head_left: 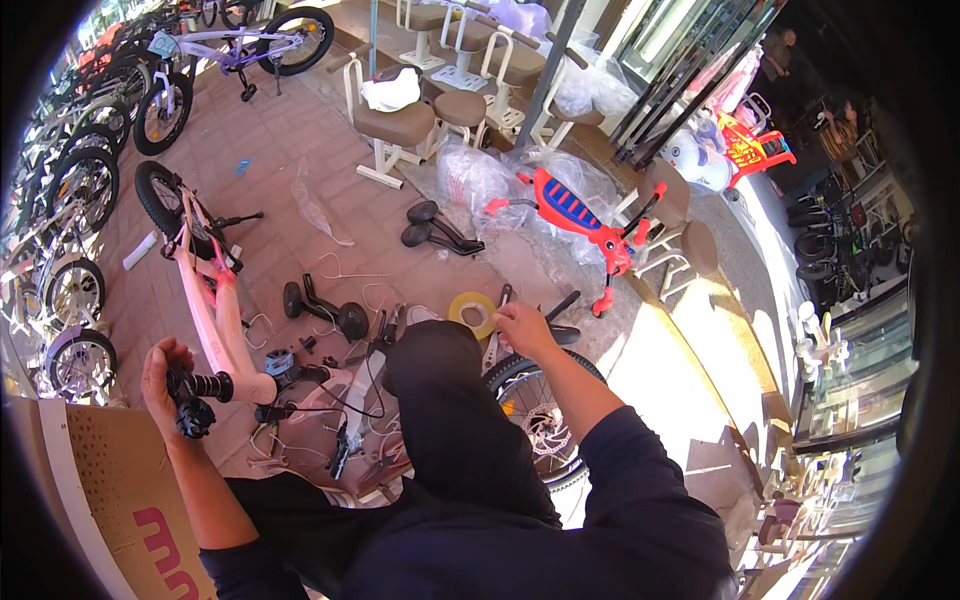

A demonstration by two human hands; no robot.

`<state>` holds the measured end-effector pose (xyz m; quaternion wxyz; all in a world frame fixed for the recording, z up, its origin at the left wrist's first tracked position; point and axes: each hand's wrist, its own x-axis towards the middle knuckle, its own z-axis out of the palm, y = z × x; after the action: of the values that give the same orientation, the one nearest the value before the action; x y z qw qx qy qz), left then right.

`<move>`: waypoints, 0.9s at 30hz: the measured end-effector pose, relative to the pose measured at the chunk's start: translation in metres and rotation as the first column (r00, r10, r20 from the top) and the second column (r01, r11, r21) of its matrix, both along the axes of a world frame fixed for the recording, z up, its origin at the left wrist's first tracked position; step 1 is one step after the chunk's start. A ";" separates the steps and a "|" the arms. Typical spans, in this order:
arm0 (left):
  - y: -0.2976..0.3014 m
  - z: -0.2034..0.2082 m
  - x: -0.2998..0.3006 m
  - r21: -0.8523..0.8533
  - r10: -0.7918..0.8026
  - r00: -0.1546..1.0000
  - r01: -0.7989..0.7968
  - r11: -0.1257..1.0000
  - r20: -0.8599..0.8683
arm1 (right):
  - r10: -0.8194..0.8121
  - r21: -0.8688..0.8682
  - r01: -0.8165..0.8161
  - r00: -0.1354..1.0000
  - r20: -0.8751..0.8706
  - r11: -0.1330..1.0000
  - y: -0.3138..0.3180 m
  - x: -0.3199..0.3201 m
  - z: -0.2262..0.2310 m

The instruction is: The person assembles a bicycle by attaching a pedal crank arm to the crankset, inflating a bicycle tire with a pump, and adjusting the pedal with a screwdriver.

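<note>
You are at a brick-paved forecourt [285, 125], evidently a bicycle shop's open-air assembly spot. Evidence noted: bicycles [85, 190] ranked along the frame's left edge; a pink bicycle frame [212, 315] left of centre; black stabiliser wheels [351, 321] and a loose wheel [545, 428] near centre; glass frontage [668, 42], upper right.

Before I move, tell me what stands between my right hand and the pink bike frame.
In this view, your bent knee stands between your right hand and the pink bike frame; a yellow tape roll and loose black parts also lie between.
</note>
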<state>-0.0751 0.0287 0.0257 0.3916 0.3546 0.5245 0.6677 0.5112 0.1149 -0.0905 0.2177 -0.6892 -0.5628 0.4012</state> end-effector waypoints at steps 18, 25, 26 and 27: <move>0.003 -0.010 -0.067 -0.213 0.049 0.997 -0.059 0.975 -0.052 | 0.062 -0.196 0.019 0.915 0.398 0.980 -0.271 0.000 -0.160; 0.004 0.005 -0.054 -0.265 0.005 0.994 -0.033 0.964 -0.105 | 0.057 -0.142 -0.022 0.966 0.251 0.990 -0.236 0.031 -0.180; 0.005 0.006 -0.049 -0.253 0.009 0.995 -0.034 0.967 -0.103 | 0.086 -0.166 -0.051 0.974 0.211 0.985 -0.235 0.031 -0.190; 0.005 0.007 -0.045 -0.240 0.013 0.995 -0.036 0.970 -0.100 | 0.114 -0.188 -0.081 0.979 0.170 0.979 -0.234 0.030 -0.200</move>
<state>-0.1197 0.0340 0.0323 0.3975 0.3299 0.6246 0.5856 0.5413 -0.1188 -0.2906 0.0829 -0.7109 -0.5749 0.3966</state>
